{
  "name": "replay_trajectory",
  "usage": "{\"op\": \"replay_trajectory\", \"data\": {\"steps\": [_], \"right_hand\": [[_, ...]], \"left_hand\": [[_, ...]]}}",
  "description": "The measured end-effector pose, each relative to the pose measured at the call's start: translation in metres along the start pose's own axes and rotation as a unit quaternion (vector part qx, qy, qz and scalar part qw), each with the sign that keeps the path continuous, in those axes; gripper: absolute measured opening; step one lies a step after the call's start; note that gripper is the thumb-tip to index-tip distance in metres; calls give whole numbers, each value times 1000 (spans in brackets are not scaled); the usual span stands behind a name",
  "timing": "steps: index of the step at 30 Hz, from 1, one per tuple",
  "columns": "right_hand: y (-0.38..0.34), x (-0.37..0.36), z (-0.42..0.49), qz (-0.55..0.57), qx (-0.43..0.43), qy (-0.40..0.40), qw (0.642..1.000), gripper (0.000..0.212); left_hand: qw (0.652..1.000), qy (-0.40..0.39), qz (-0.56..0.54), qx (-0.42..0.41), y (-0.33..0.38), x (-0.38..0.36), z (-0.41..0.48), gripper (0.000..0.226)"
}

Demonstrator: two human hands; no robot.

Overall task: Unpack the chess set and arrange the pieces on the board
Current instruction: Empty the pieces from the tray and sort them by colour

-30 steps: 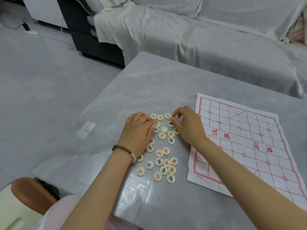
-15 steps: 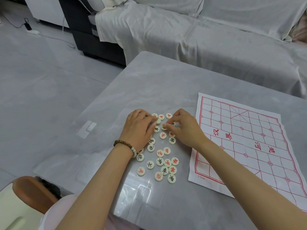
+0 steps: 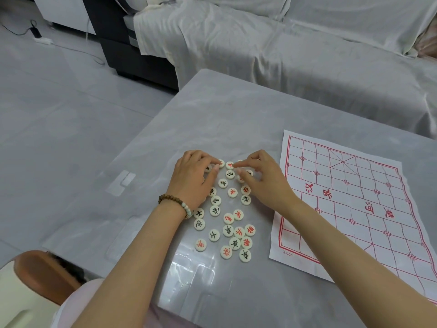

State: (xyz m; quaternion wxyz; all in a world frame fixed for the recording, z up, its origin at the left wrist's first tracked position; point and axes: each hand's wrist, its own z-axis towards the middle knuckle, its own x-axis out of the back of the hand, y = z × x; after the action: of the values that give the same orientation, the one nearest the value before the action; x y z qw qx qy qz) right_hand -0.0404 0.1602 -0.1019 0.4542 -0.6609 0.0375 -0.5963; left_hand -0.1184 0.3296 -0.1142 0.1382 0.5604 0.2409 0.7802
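left hand (image 3: 192, 177), right hand (image 3: 266, 182) touching pieces (image 3: 232, 192), board (image 3: 343, 210) edge just right

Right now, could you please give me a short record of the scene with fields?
table: grey, glossy top
board: paper sheet, red grid, flat on the table, no pieces on its visible part
pieces: white discs, red or black characters, loose cluster left of the board
left hand: over the cluster's far end, fingertips on pieces, grip unclear
right hand: index finger on a red-marked piece
bracelet: beaded, on the left wrist
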Motion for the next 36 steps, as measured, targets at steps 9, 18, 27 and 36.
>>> {"op": "replay_trajectory", "data": {"steps": [9, 18, 27, 36], "right_hand": [[2, 10, -25, -78, 55, -44, 994, 44], [1, 8, -15, -231, 47, -85, 968, 60], [-2, 26, -26, -35, 12, -42, 998, 45], [1, 26, -60, -81, 30, -173, 981, 53]], "left_hand": [[995, -101, 9, 19, -2, 11, -26, 49], [985, -147, 92, -22, 17, 2, -18, 52], [971, -213, 105, -8, 30, 1, 9, 53], [954, -228, 174, -91, 29, 0, -16, 49]]}}
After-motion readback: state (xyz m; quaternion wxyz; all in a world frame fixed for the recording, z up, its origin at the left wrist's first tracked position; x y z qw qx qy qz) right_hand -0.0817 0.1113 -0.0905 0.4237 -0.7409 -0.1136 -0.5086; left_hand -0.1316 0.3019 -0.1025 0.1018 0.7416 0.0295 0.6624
